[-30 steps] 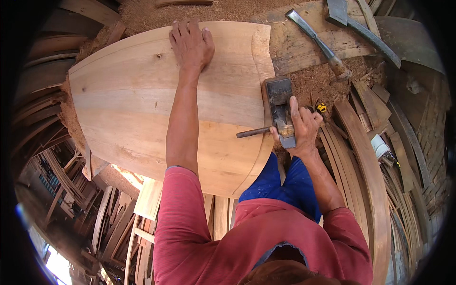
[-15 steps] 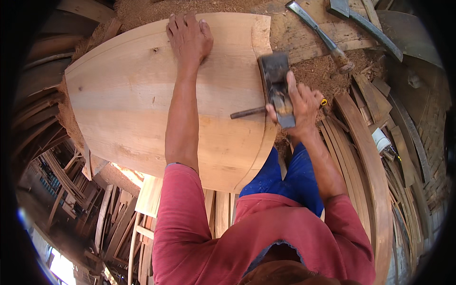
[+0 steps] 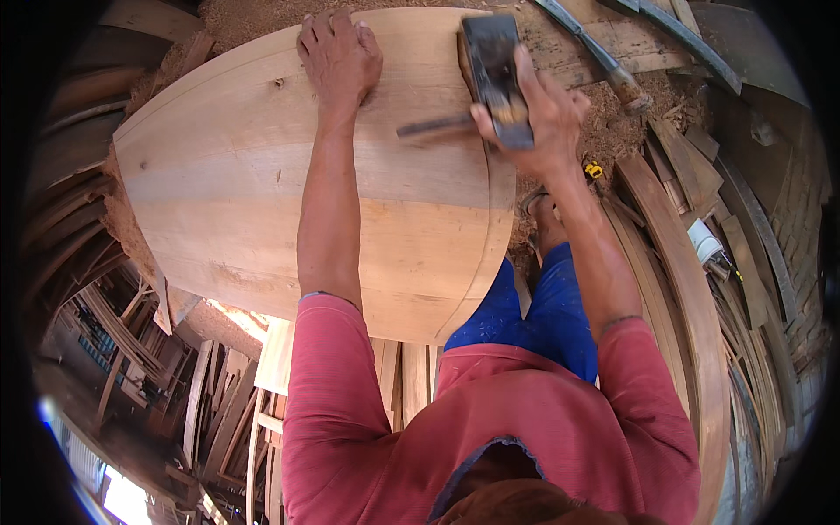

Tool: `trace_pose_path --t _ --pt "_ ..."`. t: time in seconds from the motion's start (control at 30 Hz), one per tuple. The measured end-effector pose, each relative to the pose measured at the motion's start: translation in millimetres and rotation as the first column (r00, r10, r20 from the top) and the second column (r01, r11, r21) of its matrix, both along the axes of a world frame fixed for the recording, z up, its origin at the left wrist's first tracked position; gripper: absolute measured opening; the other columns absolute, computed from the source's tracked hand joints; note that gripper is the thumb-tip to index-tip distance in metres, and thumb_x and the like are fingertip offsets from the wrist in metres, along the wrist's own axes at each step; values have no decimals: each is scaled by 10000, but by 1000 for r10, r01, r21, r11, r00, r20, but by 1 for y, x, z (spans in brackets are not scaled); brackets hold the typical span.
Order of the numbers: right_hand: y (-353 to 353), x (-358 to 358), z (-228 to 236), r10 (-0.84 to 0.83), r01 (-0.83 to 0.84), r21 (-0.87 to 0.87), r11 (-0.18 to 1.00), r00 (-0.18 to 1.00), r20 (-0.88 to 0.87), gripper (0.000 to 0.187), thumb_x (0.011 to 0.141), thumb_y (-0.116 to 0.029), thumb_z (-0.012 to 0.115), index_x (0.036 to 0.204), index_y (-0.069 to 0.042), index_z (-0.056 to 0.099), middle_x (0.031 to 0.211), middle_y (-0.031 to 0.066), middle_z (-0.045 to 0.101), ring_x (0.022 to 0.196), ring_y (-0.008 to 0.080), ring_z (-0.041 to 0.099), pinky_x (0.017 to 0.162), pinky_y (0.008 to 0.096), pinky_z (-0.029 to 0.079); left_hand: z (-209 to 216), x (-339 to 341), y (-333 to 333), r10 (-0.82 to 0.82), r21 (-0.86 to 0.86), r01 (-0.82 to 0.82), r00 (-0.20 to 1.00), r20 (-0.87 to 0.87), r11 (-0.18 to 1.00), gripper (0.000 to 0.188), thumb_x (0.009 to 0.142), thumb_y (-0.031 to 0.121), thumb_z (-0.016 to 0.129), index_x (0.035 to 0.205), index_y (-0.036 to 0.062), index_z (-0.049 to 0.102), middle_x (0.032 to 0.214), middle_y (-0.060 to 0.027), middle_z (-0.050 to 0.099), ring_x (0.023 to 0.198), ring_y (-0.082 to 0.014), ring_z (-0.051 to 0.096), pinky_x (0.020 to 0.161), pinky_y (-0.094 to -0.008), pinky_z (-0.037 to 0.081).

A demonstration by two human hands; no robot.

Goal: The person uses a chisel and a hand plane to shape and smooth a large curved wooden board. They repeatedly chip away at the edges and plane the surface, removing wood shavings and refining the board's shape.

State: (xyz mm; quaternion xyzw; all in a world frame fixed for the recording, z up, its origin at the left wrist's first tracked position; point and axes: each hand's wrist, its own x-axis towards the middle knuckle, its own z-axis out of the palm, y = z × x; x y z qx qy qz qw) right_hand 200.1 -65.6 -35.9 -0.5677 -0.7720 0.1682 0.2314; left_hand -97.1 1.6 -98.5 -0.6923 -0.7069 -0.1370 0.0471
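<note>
A broad, pale wooden panel (image 3: pixel 236 184) with curved sides lies before me, tapering to the left. My left hand (image 3: pixel 341 59) rests on its far edge, fingers stretched out and pressing the wood. In my right hand (image 3: pixel 549 118) is a dark hand plane (image 3: pixel 493 52), gripped at its near end, with a crossbar handle (image 3: pixel 429 128) sticking out to the left. The plane sits at the far end of the panel's right border, where a narrow strip (image 3: pixel 500 210) is marked off by a curved line. Motion blurs the plane slightly, and its underside is hidden.
Beyond the plane, a chisel (image 3: pixel 599 57) and a long metal-headed tool (image 3: pixel 687 39) lie on a worn plank. Sawdust (image 3: pixel 604 122) covers the surface there. To the right are a yellow tape measure (image 3: pixel 594 170), a curved beam (image 3: pixel 669 254) and a white container (image 3: pixel 703 241) among timber offcuts.
My right hand has pushed the plane away from me along the panel's right border, to its far corner. My left hand stays on the far edge; the whole view has shifted slightly.
</note>
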Motion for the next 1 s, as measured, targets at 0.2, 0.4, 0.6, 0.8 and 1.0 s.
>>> trace_pose_path --t 0.2,0.4,0.6,0.8,1.0 --pt "-2 11 9 90 -89 -48 995 996 20 920 852 -605 800 1563 -99 508 921 58 614 860 264 605 818 471 319 -1 -8 1 -2 -12 2 1000 -16 1000 430 1036 283 580 1407 72 633 1427 -201 610 1436 -464 460 1227 -582 323" --pt "-111 40 21 107 -100 -111 989 993 52 1009 828 -604 816 1579 -20 480 867 33 570 795 218 561 788 443 301 -1 -6 -3 18 28 -17 999 -37 999 421 1029 281 586 1388 68 642 1430 -197 606 1443 -462 450 1230 -578 317" --pt "52 -9 -9 -6 2 88 996 999 45 900 823 -638 807 1520 -125 558 952 91 668 871 275 637 853 510 348 -1 -4 6 -34 -14 34 998 55 999 427 1004 268 614 1371 51 642 1427 -215 582 1424 -470 452 1218 -610 311" --pt "-95 44 27 152 -144 -120 982 987 55 1005 815 -616 818 1565 -26 503 889 74 606 802 236 589 798 452 316 7 -4 -4 31 -15 -31 999 26 999 425 1010 271 608 1376 58 645 1425 -211 583 1438 -463 438 1228 -597 305" --pt "72 -15 -11 -34 32 22 999 991 126 924 854 -629 779 1573 -141 464 934 72 674 847 298 660 820 505 352 -4 1 10 -11 -15 12 998 55 1000 433 1010 262 613 1381 42 643 1457 -215 577 1451 -463 425 1235 -598 297"
